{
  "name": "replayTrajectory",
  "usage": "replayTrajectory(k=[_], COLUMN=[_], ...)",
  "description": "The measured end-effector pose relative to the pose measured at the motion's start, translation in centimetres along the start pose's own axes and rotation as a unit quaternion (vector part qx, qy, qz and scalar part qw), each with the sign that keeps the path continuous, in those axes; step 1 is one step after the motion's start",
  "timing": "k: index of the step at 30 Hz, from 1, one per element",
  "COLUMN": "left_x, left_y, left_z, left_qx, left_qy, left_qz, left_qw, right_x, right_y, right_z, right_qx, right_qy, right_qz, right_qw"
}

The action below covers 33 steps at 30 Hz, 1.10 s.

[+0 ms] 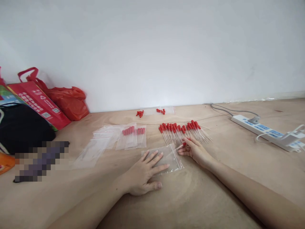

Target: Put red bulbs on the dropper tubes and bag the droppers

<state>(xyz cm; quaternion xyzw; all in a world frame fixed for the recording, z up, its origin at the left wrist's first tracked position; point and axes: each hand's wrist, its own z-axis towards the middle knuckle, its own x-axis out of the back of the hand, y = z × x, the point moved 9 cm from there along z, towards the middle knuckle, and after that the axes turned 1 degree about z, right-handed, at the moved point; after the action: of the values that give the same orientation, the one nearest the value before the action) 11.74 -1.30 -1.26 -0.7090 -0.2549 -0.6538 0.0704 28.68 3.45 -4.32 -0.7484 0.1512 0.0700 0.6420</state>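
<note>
Flat on a clear zip bag lies my left hand, its fingers spread and pressing the bag to the wooden table. My right hand pinches a dropper with a red rubber bulb, its clear stem pointing left at the bag's mouth. Whether the tip is inside the bag is hard to tell. Just beyond my right hand is a row of several red-bulbed droppers. To the left, filled bags hold several droppers each, beside a fan of flat clear bags.
Loose red bulbs and a clear bag with more bulbs lie near the wall. A white power strip with cables is on the right. At left stand a red shopping bag, a red plastic bag and a black bag.
</note>
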Motion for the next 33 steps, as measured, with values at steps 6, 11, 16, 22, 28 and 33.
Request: replayTrajectory(k=[6,11,16,22,28,33], left_x=[0.0,0.0,-0.1,0.1,1.4,1.9], left_y=[0.1,0.1,0.0,0.2,-2.7,-3.6], left_z=[0.0,0.0,0.1,0.1,-0.6,-0.7], left_qx=[-0.005,-0.012,-0.011,-0.016,0.087,0.080], left_qy=[0.001,0.012,0.004,0.007,0.070,0.111], left_qz=[0.003,0.003,-0.003,-0.016,-0.118,-0.110], left_qw=[1.000,1.000,1.000,1.000,0.987,0.984], right_x=[-0.4,-0.6,-2.1,-2.2,-1.2,-1.3], right_y=[-0.2,-0.3,0.2,0.0,-0.5,-0.3], right_z=[-0.3,-0.6,-0.9,-0.8,-0.5,-0.9], right_qx=[-0.002,0.004,0.010,0.044,0.034,0.007], right_qy=[-0.068,-0.102,-0.167,-0.129,-0.113,-0.138], right_qz=[-0.132,-0.166,-0.181,-0.228,-0.263,-0.276], right_qw=[0.989,0.981,0.969,0.964,0.958,0.951])
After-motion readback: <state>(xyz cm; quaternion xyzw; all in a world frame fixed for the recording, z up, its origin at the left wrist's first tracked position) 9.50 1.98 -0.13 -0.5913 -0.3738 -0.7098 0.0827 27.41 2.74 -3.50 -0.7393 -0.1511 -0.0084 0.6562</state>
